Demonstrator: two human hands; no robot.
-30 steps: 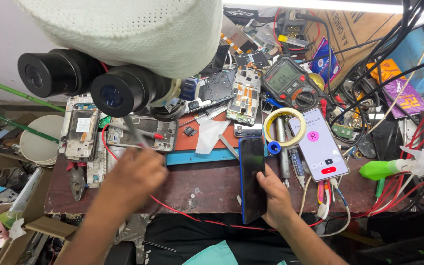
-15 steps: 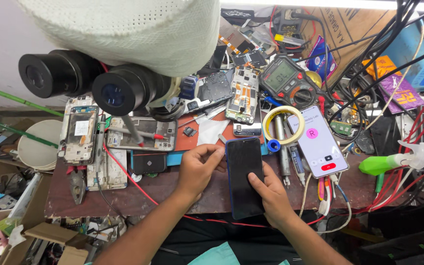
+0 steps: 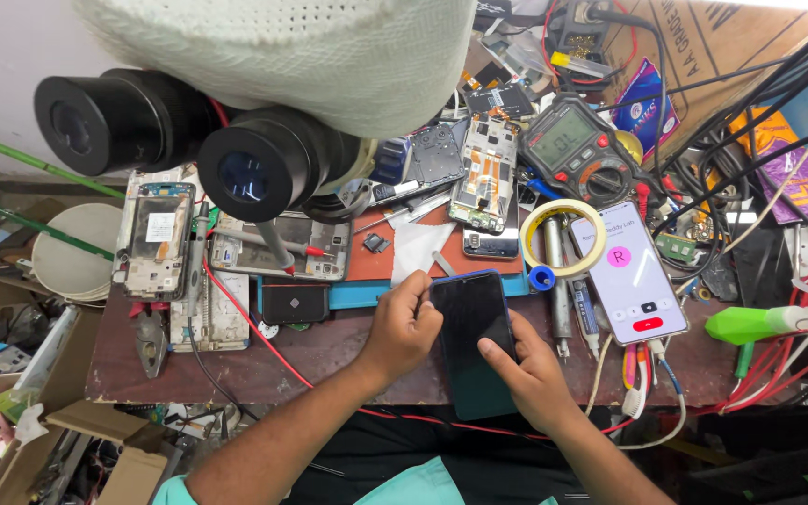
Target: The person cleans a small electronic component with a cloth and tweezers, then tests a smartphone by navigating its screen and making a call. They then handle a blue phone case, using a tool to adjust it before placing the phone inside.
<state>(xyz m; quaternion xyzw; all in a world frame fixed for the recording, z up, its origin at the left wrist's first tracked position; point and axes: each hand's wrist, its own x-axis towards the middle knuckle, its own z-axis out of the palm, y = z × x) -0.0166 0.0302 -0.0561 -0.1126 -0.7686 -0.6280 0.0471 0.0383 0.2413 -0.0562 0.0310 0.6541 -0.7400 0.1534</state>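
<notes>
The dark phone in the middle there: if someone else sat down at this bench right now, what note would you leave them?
Left hand: grips the left edge of the dark phone, fingertips near its top corner.
Right hand: holds the phone's right side, thumb lying on the blank glass.
The phone lies face up, screen dark, its upper end over the blue mat, its lower end past the bench edge.
Nearby: a lit white phone to the right, a tape roll, a multimeter, an opened phone board.
Done: the phone looks closed up.
Left: it shows no picture yet; likely wants powering on and checking.
</notes>
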